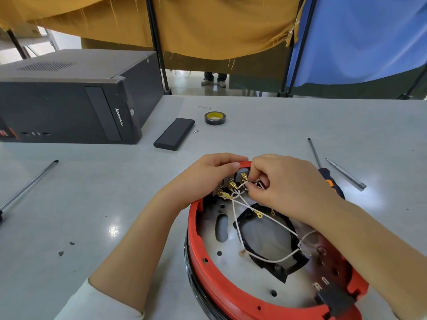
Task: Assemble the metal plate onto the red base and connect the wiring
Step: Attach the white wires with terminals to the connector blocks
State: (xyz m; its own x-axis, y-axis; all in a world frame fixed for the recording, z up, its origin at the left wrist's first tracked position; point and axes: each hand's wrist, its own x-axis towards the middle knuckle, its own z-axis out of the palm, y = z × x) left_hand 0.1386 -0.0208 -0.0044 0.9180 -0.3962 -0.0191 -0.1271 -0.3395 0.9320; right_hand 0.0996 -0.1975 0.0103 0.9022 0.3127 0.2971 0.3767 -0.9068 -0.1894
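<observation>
Only one word could be read: "lenovo", printed in white down the front of the black PC lying on its side at the far left of the table. Faint pencil marks lay on the tabletop behind the tape roll, too small to make out.

Near the front edge sat the red base, with the metal plate lying inside its ring. White wires crossed over the plate toward brass terminals at the far rim. The left hand gripped that far rim, fingers curled over it. The right hand pinched a wire end at the terminals, its forearm lying across the base.

Open tabletop stretched left of the base as far as a pen near the left edge. A black case and a small screw lay between the PC and the tape. Right of the hands lay a screwdriver and a loose bit, with bare table beyond to the right edge.
</observation>
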